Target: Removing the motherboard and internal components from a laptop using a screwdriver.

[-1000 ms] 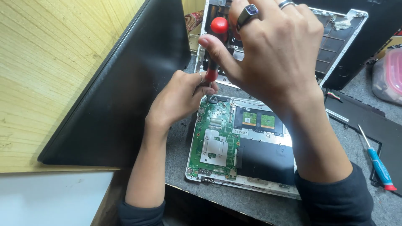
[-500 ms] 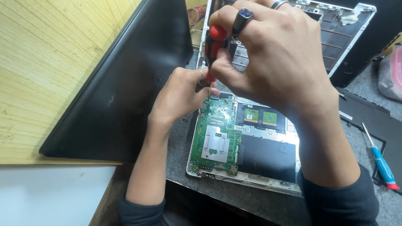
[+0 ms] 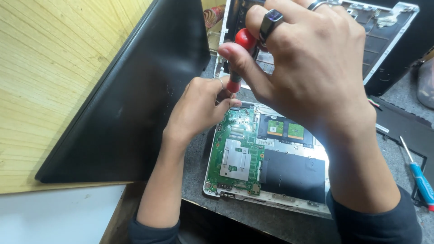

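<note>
Right hand (image 3: pixel 312 77) has twisted around the red-handled screwdriver (image 3: pixel 239 58): thumb now lies across the handle's front, and the rounded red top, clear 1.0 s ago, is partly covered by the ringed finger. Left hand (image 3: pixel 199 108) has closed in nearer the shaft. Green circuit board (image 3: pixel 235 153) sits slightly lower in view.

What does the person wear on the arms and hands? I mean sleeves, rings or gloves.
Both hands are bare, without gloves. The right hand wears a wide dark ring and a thin silver ring. The left hand wears a thin ring. Dark sleeves cover both arms near the lower edge.
</note>
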